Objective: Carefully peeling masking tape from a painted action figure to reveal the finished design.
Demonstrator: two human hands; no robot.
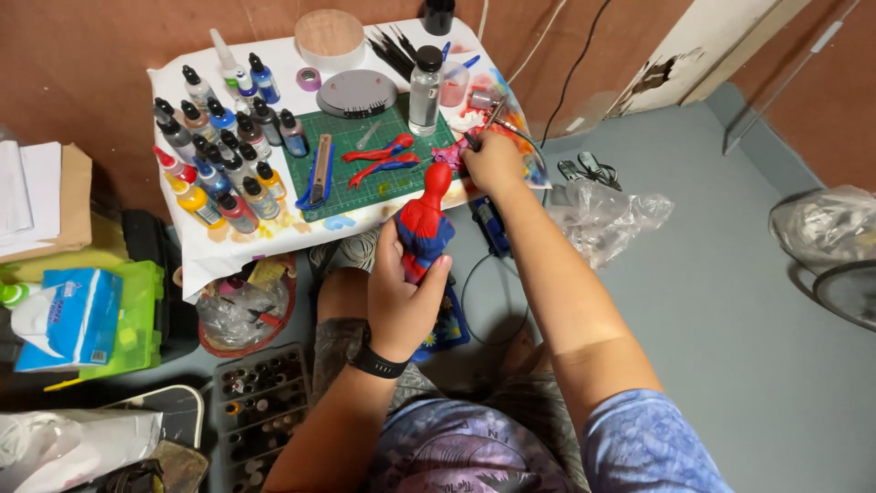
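Nearest the camera, the left hand (400,297), black band on its wrist, was wrapped around the lower part of a red and blue figure torso (425,224), fingers curled shut on it, thumb along the right side. The torso stood roughly upright just off the near edge of the small table (228,251), head end toward the table.

Just beyond, the right hand (493,160) was out over the table's right side, fingers bunched around a thin airbrush-like tool (488,119); exact pinch couldn't be told, fingertips hidden from this angle. Pink and red paint smears lay beside that hand.

On the green cutting mat (365,155) lay two loose red and blue figure limbs (381,157), side by side, plus a utility knife (319,169) at the mat's left edge. Left of the mat, a cluster of dropper paint bottles (224,151), upright, packed close together. Behind the mat: a grey round lid (357,93), a clear bottle with black cap (424,89), and a round wooden disc (329,36) at the far edge.

On the floor to the left, a tissue pack (68,315); to the right, a crumpled clear plastic bag (602,215).
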